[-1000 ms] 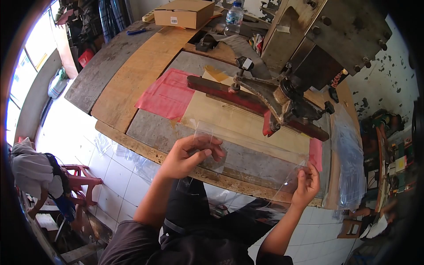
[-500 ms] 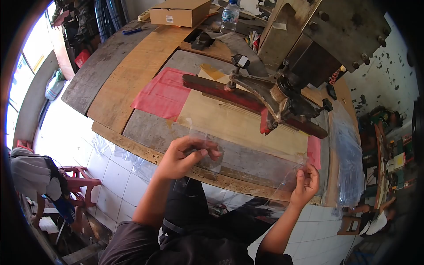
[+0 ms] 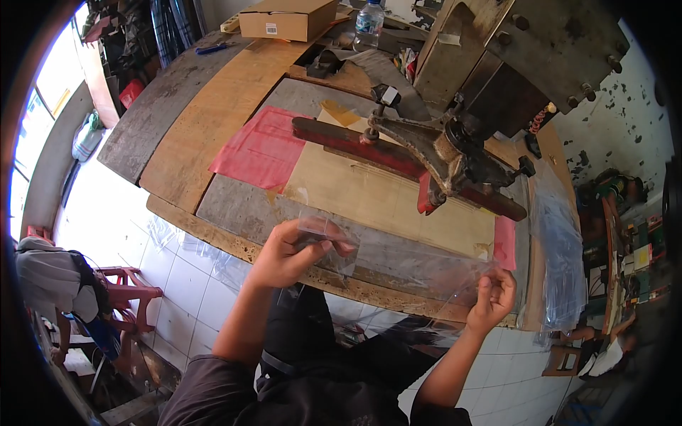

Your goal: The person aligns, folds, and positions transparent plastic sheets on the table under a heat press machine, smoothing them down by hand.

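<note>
A clear plastic sheet (image 3: 405,273) stretches between my two hands over the table's front edge. Its left end is pinched in my left hand (image 3: 302,252), thumb against curled fingers. My right hand (image 3: 491,299) grips the other end with bent fingers. Beyond the sheet, a cream-coloured sheet (image 3: 355,188) lies on the grey work surface, with a pink sheet (image 3: 263,149) at its left and a narrow pink strip (image 3: 505,241) at its right. Above them is the long red bar (image 3: 398,162) of a metal press (image 3: 451,153).
Clear plastic sheets (image 3: 561,263) are piled at the table's right side. A cardboard box (image 3: 288,21), a water bottle (image 3: 369,27) and a blue tool (image 3: 213,49) stand or lie at the back. People are at the left (image 3: 53,280) and far right (image 3: 618,188).
The view has shifted slightly, so the table and press appear a little further left. Both hands keep hold of the plastic sheet, whose left end has shifted slightly.
</note>
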The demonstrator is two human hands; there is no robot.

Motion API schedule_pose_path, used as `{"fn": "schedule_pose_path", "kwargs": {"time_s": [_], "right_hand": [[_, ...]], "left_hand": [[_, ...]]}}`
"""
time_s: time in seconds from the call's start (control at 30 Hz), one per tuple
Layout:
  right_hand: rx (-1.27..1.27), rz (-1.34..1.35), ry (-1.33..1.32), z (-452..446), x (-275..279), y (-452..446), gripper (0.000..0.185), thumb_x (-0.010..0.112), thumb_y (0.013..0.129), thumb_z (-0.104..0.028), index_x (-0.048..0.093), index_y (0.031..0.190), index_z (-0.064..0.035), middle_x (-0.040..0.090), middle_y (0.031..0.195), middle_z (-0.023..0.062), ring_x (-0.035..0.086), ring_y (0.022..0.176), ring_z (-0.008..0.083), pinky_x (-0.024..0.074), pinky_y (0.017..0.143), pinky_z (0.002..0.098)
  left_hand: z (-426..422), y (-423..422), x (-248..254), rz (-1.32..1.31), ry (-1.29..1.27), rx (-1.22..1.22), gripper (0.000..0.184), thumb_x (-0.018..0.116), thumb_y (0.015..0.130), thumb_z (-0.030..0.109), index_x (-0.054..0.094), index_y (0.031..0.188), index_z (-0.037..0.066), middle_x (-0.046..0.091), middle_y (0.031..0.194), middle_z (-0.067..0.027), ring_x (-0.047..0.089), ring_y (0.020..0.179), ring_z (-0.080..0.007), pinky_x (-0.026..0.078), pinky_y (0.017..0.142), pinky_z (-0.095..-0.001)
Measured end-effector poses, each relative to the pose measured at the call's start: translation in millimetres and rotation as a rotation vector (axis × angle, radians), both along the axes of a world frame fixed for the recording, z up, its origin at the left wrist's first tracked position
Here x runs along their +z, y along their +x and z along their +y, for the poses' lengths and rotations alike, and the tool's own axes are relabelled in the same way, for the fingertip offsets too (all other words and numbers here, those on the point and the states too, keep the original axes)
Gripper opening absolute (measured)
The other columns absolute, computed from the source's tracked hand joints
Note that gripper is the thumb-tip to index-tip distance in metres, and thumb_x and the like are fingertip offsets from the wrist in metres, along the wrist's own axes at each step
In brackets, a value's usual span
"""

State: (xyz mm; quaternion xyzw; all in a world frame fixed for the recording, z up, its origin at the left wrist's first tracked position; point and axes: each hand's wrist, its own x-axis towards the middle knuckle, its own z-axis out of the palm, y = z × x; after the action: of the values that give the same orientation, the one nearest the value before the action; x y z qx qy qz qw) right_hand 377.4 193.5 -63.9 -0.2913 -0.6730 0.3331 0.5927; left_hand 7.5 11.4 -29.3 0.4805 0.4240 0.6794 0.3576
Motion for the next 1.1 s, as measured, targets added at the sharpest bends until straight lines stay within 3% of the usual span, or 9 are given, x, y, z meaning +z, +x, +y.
{"fn": "schedule_pose_path", "kwargs": {"time_s": [0.33, 0.4, 0.73, 0.93, 1.03, 1.1], "right_hand": [[0.003, 0.01, 0.065, -3.3, 6.5, -4.2, 0.027, 0.078, 0.098, -0.003, 0.065, 0.122, 0.002, 0.064, 0.108, 0.0092, 0.064, 0.09, 0.0152, 0.0534, 0.081, 0.029], [0.029, 0.021, 0.066, -3.4, 7.1, -4.3, 0.027, 0.077, 0.098, -0.002, 0.064, 0.122, 0.002, 0.063, 0.107, 0.0092, 0.064, 0.089, 0.0157, 0.0539, 0.08, 0.0294], [0.027, 0.041, 0.07, -3.4, 5.9, -5.3, 0.027, 0.076, 0.098, -0.001, 0.063, 0.121, 0.0017, 0.062, 0.108, 0.0091, 0.064, 0.091, 0.0161, 0.0557, 0.083, 0.0323], [0.025, 0.002, 0.058, -3.1, 4.8, -1.0, 0.028, 0.074, 0.1, -0.004, 0.064, 0.126, 0.0025, 0.065, 0.116, 0.0106, 0.065, 0.093, 0.0158, 0.0552, 0.084, 0.0315], [0.007, -0.014, 0.003, -1.3, 6.3, -4.8, 0.028, 0.072, 0.102, -0.005, 0.066, 0.128, 0.003, 0.068, 0.114, 0.0102, 0.065, 0.094, 0.015, 0.0542, 0.083, 0.0295], [0.002, -0.028, -0.044, -1.7, 10.6, -9.0, 0.026, 0.071, 0.103, -0.005, 0.068, 0.127, 0.0031, 0.069, 0.106, 0.0082, 0.065, 0.093, 0.0138, 0.0533, 0.082, 0.0279]], "left_hand": [[-1.3, -1.4, 0.2, -0.032, 0.031, -0.003, 0.014, 0.063, 0.1, -0.004, 0.075, 0.108, -0.001, 0.077, 0.111, -0.0184, 0.076, 0.103, -0.0274, 0.059, 0.091, -0.0401], [-2.4, -5.4, 0.3, 0.087, 0.062, -0.041, 0.024, 0.058, 0.101, -0.011, 0.074, 0.117, -0.003, 0.075, 0.116, -0.0162, 0.076, 0.109, -0.0266, 0.059, 0.096, -0.0385], [-2.1, -6.6, 0.1, 0.125, 0.077, -0.033, 0.031, 0.056, 0.094, -0.014, 0.075, 0.114, -0.001, 0.076, 0.115, -0.0153, 0.075, 0.112, -0.0266, 0.058, 0.098, -0.0382], [0.5, -3.5, 1.2, 0.022, 0.066, -0.041, 0.014, 0.066, 0.102, -0.002, 0.074, 0.114, -0.002, 0.077, 0.118, -0.0161, 0.074, 0.109, -0.024, 0.057, 0.098, -0.0391], [3.4, -8.5, -7.5, 0.18, 0.112, 0.085, 0.016, 0.071, 0.106, 0.008, 0.072, 0.119, -0.003, 0.077, 0.122, -0.0168, 0.074, 0.109, -0.0214, 0.058, 0.093, -0.0376], [-2.1, -11.7, -19.1, -0.097, -0.061, -0.036, 0.021, 0.072, 0.107, 0.012, 0.071, 0.121, -0.003, 0.079, 0.114, -0.0151, 0.074, 0.101, -0.0189, 0.059, 0.087, -0.0344]]}}
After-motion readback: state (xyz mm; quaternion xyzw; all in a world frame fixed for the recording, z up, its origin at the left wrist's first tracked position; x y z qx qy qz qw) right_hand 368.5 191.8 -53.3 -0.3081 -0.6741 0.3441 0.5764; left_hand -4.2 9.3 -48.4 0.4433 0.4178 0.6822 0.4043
